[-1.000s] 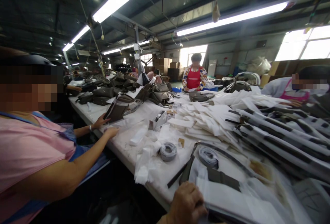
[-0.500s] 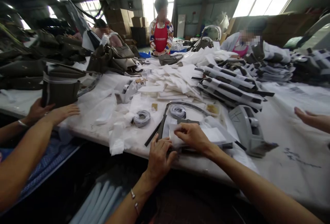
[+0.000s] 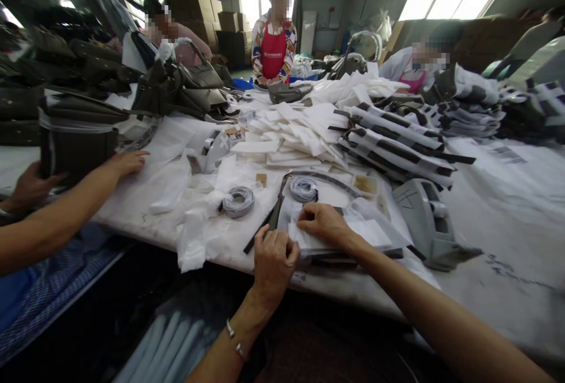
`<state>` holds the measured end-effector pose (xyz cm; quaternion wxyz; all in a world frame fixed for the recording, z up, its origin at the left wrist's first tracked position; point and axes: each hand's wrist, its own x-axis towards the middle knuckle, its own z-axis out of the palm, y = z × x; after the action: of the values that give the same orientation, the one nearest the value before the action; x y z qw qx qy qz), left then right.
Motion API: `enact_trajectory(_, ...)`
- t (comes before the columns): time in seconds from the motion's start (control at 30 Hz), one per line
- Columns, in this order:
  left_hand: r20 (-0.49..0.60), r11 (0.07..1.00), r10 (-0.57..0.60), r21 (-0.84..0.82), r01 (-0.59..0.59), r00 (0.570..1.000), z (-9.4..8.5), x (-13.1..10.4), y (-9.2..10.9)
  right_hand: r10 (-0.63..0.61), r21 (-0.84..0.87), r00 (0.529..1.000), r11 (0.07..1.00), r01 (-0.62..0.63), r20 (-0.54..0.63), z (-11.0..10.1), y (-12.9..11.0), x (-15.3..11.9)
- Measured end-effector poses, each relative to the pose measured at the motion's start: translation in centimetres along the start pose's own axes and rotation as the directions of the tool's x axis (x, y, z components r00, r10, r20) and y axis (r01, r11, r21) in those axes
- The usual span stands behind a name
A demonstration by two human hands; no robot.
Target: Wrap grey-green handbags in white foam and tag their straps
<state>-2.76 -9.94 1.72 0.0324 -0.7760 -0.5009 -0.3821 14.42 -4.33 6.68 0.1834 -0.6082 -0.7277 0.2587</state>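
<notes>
My right hand (image 3: pixel 324 224) lies over a low stack of white sheets (image 3: pixel 373 231) at the table's front edge, thumb and fingers pinched on the top sheet. Just left of it my left hand (image 3: pixel 276 256) is curled closed against the stack's left corner. What its fingers hold, if anything, is hidden. Dark material shows beneath the stack. A grey-brown strap (image 3: pixel 274 215) with a buckle end runs behind my left hand and arches over a coil of grey cord (image 3: pixel 303 189). Another grey coil (image 3: pixel 238 202) sits to the left.
A grey tape dispenser (image 3: pixel 424 218) stands to the right. Loose white sheets (image 3: pixel 291 136) heap up behind, with wrapped straps (image 3: pixel 397 142) beside them. At left, a co-worker's hand (image 3: pixel 128 162) reaches over the table near a dark bag (image 3: pixel 77 142). Another person in a red apron (image 3: pixel 274 53) stands opposite.
My right hand has lowered slightly, and the white sheet it held raised now lies flatter. The co-worker's hand and dark bag at left have shifted. A hand at the right edge is gone.
</notes>
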Motion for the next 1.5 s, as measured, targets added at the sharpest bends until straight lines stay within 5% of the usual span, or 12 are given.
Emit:
enact_trajectory(0.2,0.204,0.982,0.125,0.116,-0.151,0.971,-1.7,1.2,1.1,0.071,-0.064,0.997,0.995,-0.071,-0.017,0.3,-0.3,0.0)
enact_trajectory(0.43,0.199,0.924,0.303,0.177,-0.338,0.932,-1.1,0.5,2.1,0.121,-0.235,0.992,0.964,-0.124,-0.027,0.4,-0.3,0.4)
enact_trajectory(0.53,0.29,0.939,0.258,0.15,-0.31,0.922,-1.0,0.0,2.4,0.148,-0.284,0.986,0.945,-0.163,-0.074,0.8,-0.2,1.0)
enact_trajectory(0.63,0.337,0.963,0.173,0.138,-0.231,0.926,-1.2,-0.1,2.8,0.134,-0.132,0.984,0.98,-0.15,-0.12,0.4,-0.3,1.0)
enact_trajectory(0.73,0.333,0.972,0.145,0.128,-0.197,0.932,-1.3,-0.1,3.0,0.087,0.2,0.964,0.979,-0.036,-0.252,-2.4,0.1,-0.9)
enact_trajectory(0.83,0.306,0.967,0.167,0.135,-0.216,0.937,-1.2,-0.3,3.0,0.099,0.302,0.862,0.951,0.065,-0.497,-7.7,2.1,-5.2)
enact_trajectory(0.9,0.279,0.959,0.189,0.155,-0.238,0.942,-1.1,-0.4,2.9,0.177,0.255,0.76,0.967,-0.016,-0.625,-11.6,4.5,-9.0)
enact_trajectory(1.0,0.241,0.947,0.213,0.189,-0.261,0.947,-0.8,-0.4,2.7,0.303,0.131,0.639,0.944,-0.303,-0.707,-16.0,9.1,-14.5)
enact_trajectory(1.13,0.23,0.931,0.251,0.209,-0.299,0.94,-0.7,-0.3,2.5,0.571,0.211,0.606,0.8,-0.561,-0.554,-17.0,15.1,-18.7)
enact_trajectory(1.27,0.233,0.918,0.275,0.225,-0.327,0.933,-0.9,-0.3,2.4,0.721,0.566,0.623,0.662,-0.491,-0.303,-14.8,18.3,-18.5)
enact_trajectory(1.5,0.244,0.911,0.278,0.241,-0.335,0.929,-1.0,-0.2,2.3,0.738,0.69,0.564,0.625,-0.365,-0.37,-14.0,18.4,-16.0)
